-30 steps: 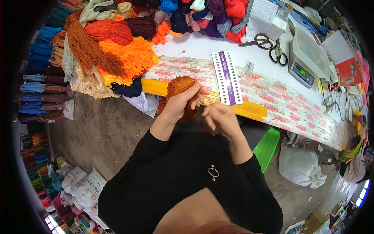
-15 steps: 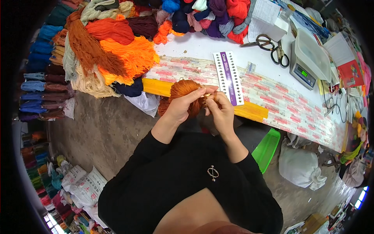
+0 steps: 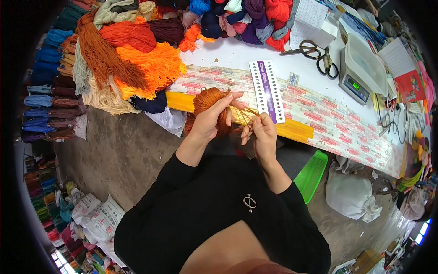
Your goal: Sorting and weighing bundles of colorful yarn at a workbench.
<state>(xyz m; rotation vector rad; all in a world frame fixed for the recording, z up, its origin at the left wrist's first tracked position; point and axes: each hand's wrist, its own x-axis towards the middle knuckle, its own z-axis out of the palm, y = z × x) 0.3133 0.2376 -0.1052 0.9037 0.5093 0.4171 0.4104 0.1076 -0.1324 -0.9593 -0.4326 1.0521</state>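
A bundle of rust-orange thread hangs at the table's near edge, with my left hand closed around its right side. Several strands run from that bundle across to my right hand, whose thumb and fingers pinch them. A short gap separates the two hands, and the strands span it. Just beyond my right hand lies a white card with two rows of holes and a purple stripe, flat on the table. The lower part of the bundle is partly hidden behind my left hand.
Skeins of orange, red and brown thread heap at the table's left, with more coloured skeins behind. Black-handled scissors lie near a digital scale with a clear tray. A green plastic basket stands below the table edge, beside a white sack.
My right hand has drawn slightly away from my left, and strands now stretch between them. The bundle and my left hand have shifted a little left. The scale's reading has changed.
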